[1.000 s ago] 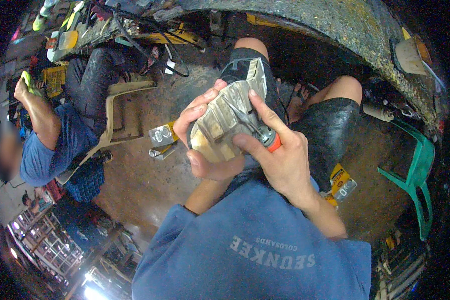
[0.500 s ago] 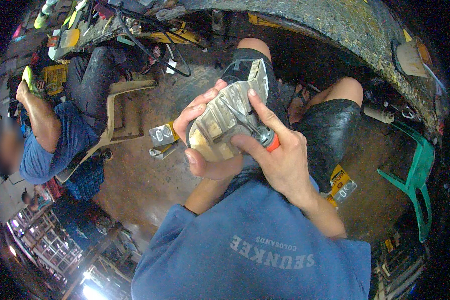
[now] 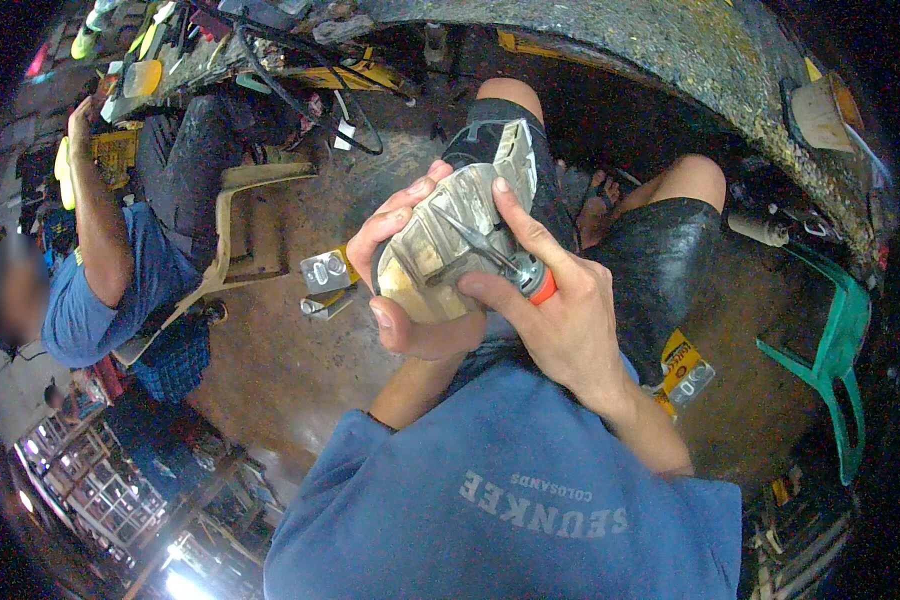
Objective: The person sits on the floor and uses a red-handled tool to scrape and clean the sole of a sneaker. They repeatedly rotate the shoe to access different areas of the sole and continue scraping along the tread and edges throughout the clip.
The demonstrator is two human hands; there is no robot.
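Observation:
My left hand (image 3: 407, 325) is wrapped round a worn, pale grey-beige piece shaped like a shoe sole (image 3: 448, 235), its ribbed face up and a raised block at its far end. It is held in front of my lap. My right hand (image 3: 570, 310) grips a pointed metal tool with an orange-ringed handle (image 3: 543, 283). The tool's tapered shaft lies across the ribs; whether its tip touches cannot be made out. My right index finger and thumb rest on or close against the piece.
A heavy, rough-topped workbench (image 3: 660, 70) curves across the far side. On the left, another person in a blue shirt (image 3: 160, 270) sits on a beige plastic chair (image 3: 232, 215). Yellow-and-clear packages (image 3: 325, 272) lie on the floor. A green plastic chair (image 3: 838, 340) stands at right.
The tool's shaft has turned slightly in my right hand; my left hand keeps its hold. The other person's raised forearm has shifted, with the yellow-green item now lower beside it.

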